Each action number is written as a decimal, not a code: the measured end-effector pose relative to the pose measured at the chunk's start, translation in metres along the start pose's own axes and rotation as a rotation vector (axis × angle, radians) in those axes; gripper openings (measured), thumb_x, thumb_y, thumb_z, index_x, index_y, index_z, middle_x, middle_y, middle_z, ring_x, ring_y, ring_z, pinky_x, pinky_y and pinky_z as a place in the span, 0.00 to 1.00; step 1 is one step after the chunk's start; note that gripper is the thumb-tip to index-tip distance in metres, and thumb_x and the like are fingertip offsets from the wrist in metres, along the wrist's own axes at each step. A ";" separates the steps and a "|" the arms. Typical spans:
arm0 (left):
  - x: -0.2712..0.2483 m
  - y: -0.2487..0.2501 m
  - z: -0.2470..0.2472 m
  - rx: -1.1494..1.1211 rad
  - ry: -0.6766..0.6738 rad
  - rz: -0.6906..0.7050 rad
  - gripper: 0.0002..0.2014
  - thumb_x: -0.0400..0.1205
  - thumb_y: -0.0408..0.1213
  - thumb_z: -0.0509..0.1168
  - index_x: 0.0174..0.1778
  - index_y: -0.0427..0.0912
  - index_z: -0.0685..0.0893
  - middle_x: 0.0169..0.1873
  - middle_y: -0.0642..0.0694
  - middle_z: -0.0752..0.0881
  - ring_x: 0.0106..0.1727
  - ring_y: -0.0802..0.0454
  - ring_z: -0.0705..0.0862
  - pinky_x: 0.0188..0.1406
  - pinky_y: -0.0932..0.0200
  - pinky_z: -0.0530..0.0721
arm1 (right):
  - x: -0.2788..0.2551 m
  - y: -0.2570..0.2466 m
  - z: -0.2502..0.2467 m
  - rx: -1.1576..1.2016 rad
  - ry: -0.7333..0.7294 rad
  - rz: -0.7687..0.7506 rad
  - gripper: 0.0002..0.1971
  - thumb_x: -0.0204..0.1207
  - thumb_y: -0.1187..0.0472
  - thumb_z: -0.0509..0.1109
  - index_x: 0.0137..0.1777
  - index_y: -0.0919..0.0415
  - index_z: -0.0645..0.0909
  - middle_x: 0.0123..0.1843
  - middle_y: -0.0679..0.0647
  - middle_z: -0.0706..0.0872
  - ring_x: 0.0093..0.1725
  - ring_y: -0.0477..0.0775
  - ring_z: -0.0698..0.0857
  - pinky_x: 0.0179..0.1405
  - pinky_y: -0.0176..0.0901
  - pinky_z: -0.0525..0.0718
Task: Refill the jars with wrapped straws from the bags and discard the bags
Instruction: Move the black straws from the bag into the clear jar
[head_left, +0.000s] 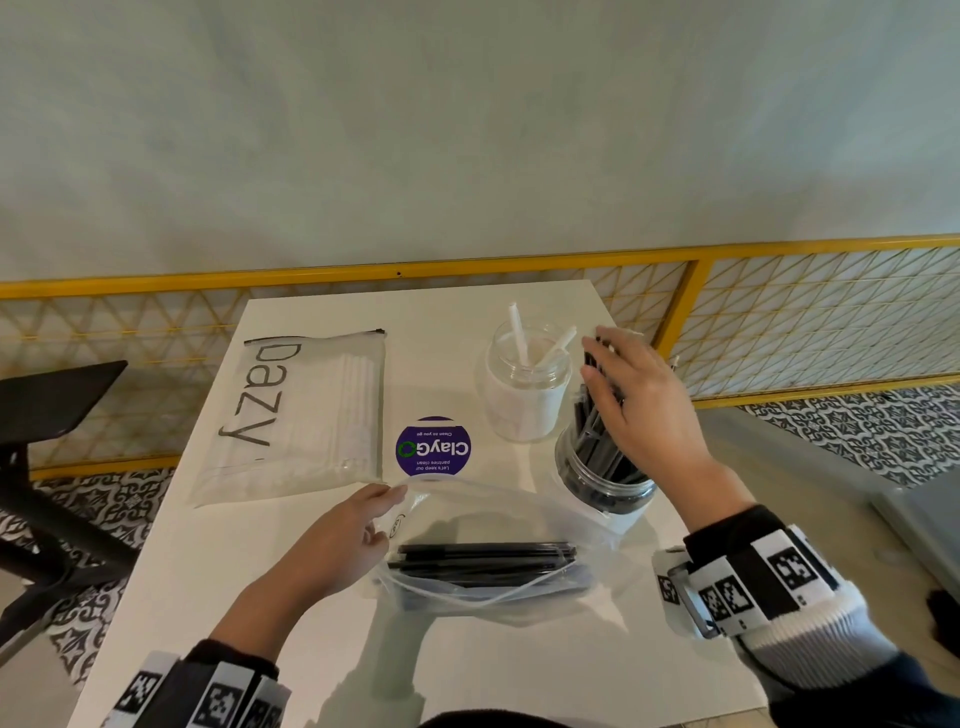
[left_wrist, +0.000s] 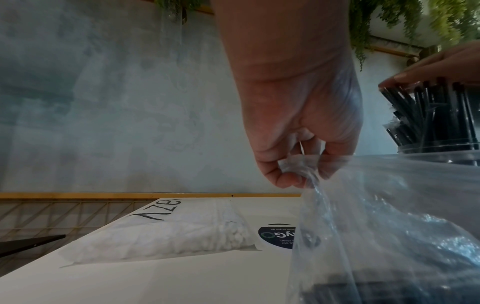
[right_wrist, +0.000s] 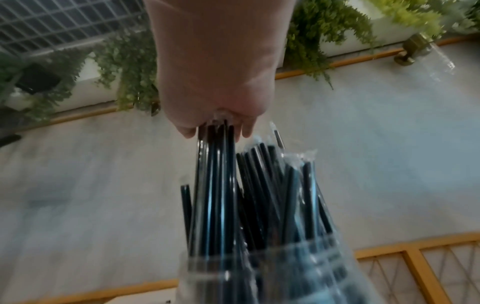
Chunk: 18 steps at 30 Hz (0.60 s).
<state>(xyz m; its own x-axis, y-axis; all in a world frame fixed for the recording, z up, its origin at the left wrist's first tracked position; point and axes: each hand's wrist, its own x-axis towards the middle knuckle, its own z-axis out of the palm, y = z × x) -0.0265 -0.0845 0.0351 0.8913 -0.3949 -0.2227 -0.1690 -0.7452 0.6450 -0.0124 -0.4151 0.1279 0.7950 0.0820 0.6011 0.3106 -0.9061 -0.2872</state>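
Nearest me, a clear plastic bag lies on the white table, its mouth open toward the far side and a flat bundle of black wrapped straws inside. My left hand pinches the bag's left edge between thumb and fingers, lifting the film, so that grip is closed on the bag. To the right stands a clear jar packed with upright black straws. My right hand is above it, fingers curled around the tops of a few of those straws, which reach down into the jar. Beyond it stands a second jar with two white straws. At far left lies a frosted zip bag of white straws, beside a round purple sticker.
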 end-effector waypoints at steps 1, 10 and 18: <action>0.000 0.000 0.000 0.004 0.001 0.002 0.28 0.78 0.28 0.60 0.75 0.52 0.70 0.64 0.62 0.75 0.37 0.50 0.80 0.49 0.61 0.81 | -0.004 0.003 0.003 -0.031 0.012 -0.045 0.21 0.85 0.52 0.56 0.64 0.64 0.83 0.63 0.59 0.84 0.64 0.59 0.82 0.68 0.56 0.78; 0.001 -0.001 -0.001 -0.003 -0.004 0.002 0.29 0.79 0.29 0.61 0.76 0.53 0.69 0.66 0.62 0.75 0.43 0.49 0.82 0.50 0.62 0.82 | -0.031 0.012 0.024 -0.358 0.027 -0.100 0.19 0.83 0.54 0.56 0.63 0.60 0.85 0.58 0.61 0.88 0.69 0.66 0.79 0.77 0.72 0.59; 0.001 0.006 -0.001 -0.018 -0.024 -0.005 0.29 0.79 0.28 0.60 0.76 0.53 0.69 0.64 0.64 0.72 0.41 0.52 0.82 0.46 0.68 0.78 | -0.040 -0.051 0.038 0.182 0.125 -0.295 0.14 0.77 0.58 0.70 0.62 0.57 0.82 0.56 0.58 0.88 0.56 0.54 0.85 0.58 0.49 0.84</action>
<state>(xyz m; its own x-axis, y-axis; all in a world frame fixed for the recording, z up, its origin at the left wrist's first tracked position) -0.0262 -0.0888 0.0398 0.8817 -0.4043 -0.2430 -0.1572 -0.7375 0.6568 -0.0397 -0.3568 0.0901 0.5912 0.2673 0.7609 0.6136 -0.7614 -0.2093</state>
